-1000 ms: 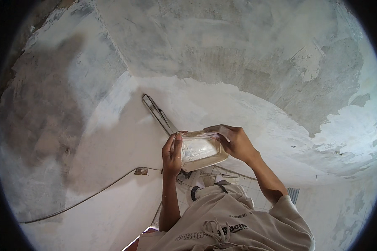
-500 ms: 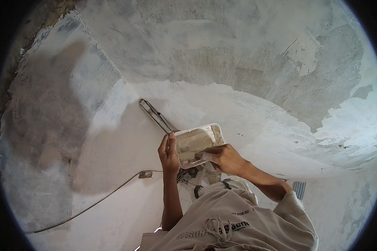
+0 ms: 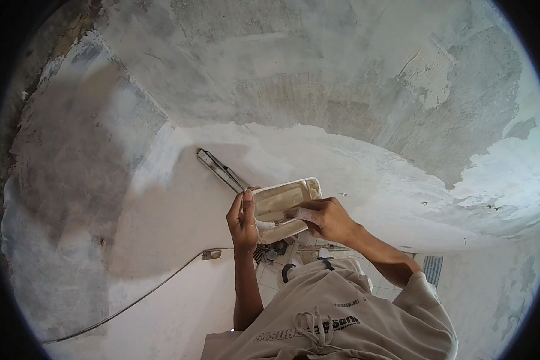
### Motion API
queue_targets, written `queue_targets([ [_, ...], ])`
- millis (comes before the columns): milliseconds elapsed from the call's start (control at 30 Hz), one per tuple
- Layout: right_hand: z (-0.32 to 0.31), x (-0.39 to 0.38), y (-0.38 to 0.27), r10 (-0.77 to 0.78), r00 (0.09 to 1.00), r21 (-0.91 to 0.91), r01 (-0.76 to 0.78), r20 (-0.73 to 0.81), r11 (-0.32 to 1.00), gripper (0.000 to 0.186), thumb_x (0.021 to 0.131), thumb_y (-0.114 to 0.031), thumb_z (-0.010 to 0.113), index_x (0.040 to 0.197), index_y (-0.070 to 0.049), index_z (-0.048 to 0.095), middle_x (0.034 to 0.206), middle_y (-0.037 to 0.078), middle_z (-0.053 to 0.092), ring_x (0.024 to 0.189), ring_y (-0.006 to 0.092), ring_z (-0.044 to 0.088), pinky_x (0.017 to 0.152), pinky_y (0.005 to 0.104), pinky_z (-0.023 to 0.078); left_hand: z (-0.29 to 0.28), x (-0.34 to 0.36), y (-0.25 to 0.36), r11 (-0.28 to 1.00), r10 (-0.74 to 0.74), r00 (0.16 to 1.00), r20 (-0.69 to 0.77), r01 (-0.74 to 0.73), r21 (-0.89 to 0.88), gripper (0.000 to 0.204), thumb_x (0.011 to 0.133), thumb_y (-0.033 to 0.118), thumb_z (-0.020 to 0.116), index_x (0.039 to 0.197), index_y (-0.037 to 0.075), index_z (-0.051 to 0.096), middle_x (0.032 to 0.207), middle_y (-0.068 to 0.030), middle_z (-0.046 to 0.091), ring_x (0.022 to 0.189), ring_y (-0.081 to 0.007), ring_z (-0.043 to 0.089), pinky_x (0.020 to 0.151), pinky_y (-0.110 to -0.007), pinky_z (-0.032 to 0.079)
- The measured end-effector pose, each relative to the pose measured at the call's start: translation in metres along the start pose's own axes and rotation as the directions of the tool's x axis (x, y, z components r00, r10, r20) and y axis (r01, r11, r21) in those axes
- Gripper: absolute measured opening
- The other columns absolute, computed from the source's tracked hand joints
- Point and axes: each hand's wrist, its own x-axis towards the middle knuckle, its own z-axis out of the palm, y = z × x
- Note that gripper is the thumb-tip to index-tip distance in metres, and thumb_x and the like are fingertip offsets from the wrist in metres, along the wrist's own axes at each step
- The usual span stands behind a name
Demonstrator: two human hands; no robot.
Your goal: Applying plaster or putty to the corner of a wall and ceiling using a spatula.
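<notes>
A shallow pale rectangular tray (image 3: 285,191), smeared inside with off-white paste like wall filler, is held up in front of my chest. My left hand (image 3: 243,222) grips its left end, thumb up along the rim and fingers behind. My right hand (image 3: 324,219) is closed over the tray's near right side. Its thumb is coated with pale paste and points inward. Whatever those fingers pinch is hidden; a pale flat edge shows beside them.
Patchy plastered wall (image 3: 294,144) surrounds the hands. A long metal bar (image 3: 221,170) slants behind the tray; I cannot tell how it is fixed. Lower left, a cable (image 3: 144,303) runs to a small box (image 3: 211,254). Cluttered items (image 3: 270,252) lie on the tiled floor below.
My right hand has shifted slightly right and up within the tray, and more of the tray's near side shows. My left hand keeps its hold. The whole view has moved slightly.
</notes>
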Motion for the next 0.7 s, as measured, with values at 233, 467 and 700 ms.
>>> queue_targets([
  [233,-0.004,-0.009,0.014,0.081,0.987,0.077,-0.093,0.138,0.993,0.049,0.062,-0.003,0.068,0.11,-0.013,0.063,0.101,0.011,0.068,0.084,0.0303,0.066,0.074,0.0391,0.054,0.008,0.007,-0.007,0.999,-0.047,0.999,-0.024,0.047,-0.006,0.029,0.101,0.021,0.046,0.105,-0.003,0.061,0.089,-0.0022,0.06,0.081,-0.0075,0.048,0.072,-0.022,0.04],
  [467,-0.016,-0.007,0.027,0.081,0.989,0.157,-0.1,0.123,0.983,0.044,0.063,0.001,0.065,0.105,-0.011,0.064,0.096,0.012,0.069,0.077,0.0317,0.066,0.068,0.0399,0.054,0.019,0.008,-0.012,1.0,-0.014,1.0,-0.017,0.014,0.011,0.029,0.101,0.021,0.045,0.104,-0.003,0.061,0.088,-0.0035,0.061,0.078,-0.0062,0.049,0.07,-0.021,0.041],
  [700,-0.013,-0.012,0.034,0.122,0.99,0.233,-0.134,0.064,0.963,0.04,0.063,0.003,0.063,0.101,-0.009,0.065,0.092,0.011,0.068,0.073,0.0318,0.065,0.065,0.039,0.054,0.025,0.013,-0.001,0.997,-0.054,0.997,-0.055,0.057,0.06,0.032,0.101,0.025,0.046,0.104,-0.003,0.062,0.086,-0.0032,0.061,0.073,-0.0055,0.049,0.065,-0.019,0.041],
])
